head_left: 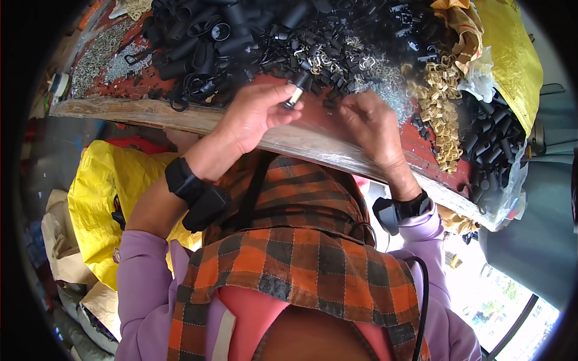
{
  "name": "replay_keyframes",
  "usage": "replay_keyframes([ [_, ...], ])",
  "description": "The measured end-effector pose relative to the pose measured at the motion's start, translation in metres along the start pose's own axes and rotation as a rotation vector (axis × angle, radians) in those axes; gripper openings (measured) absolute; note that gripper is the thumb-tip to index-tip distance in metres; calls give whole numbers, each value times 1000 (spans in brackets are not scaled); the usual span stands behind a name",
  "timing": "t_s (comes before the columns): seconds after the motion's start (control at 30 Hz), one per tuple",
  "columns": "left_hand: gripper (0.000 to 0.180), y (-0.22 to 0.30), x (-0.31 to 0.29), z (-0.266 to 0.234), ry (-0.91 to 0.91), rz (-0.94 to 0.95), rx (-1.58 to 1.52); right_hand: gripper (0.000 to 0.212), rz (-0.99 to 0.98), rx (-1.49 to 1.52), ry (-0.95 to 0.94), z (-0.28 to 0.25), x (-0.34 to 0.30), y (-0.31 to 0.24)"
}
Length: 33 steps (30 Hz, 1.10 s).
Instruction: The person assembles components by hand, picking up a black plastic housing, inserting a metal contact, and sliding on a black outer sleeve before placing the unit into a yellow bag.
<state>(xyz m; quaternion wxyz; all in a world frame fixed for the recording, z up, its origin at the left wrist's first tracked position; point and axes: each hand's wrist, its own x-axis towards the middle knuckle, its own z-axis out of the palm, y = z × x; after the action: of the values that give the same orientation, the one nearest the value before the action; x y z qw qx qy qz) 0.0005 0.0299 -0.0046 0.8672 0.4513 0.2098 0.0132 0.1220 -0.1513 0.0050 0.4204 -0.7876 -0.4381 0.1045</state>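
My left hand (256, 111) pinches a small black cylindrical part with a pale band (294, 95) between thumb and fingers, over the table's near edge. To its right, my right hand (372, 123) hovers above the red tabletop (316, 117) with its fingers curled and their tips close together. Whatever those fingertips hold, if anything, is too small to make out. Small black pieces (331, 99) lie just beyond, between the two hands. The hands are apart.
Black tubular parts (198, 54) heap at the back left, beside metal hooks (99, 51). Gold-coloured clips (442, 111) and small silver pieces (385, 90) lie on the right. More black parts (490, 132) fill the far right, near a yellow bag (509, 54). Another yellow bag (99, 198) stands lower left.
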Motion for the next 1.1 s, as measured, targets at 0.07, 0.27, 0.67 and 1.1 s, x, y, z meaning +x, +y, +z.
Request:
replay_keyframes([
  [0.07,22,4,0,-1,5,5,12,11,-235,-407,21,-4,2,4],
  [0.27,22,3,8,8,27,-39,-4,7,-463,-766,1,17,13,26],
  [0.67,28,-7,24,8,107,133,224,8,-462,-763,-37,17,17,20],
  [1.1,28,-7,24,2,136,95,167,8,-485,-717,16,19,21,24],
])
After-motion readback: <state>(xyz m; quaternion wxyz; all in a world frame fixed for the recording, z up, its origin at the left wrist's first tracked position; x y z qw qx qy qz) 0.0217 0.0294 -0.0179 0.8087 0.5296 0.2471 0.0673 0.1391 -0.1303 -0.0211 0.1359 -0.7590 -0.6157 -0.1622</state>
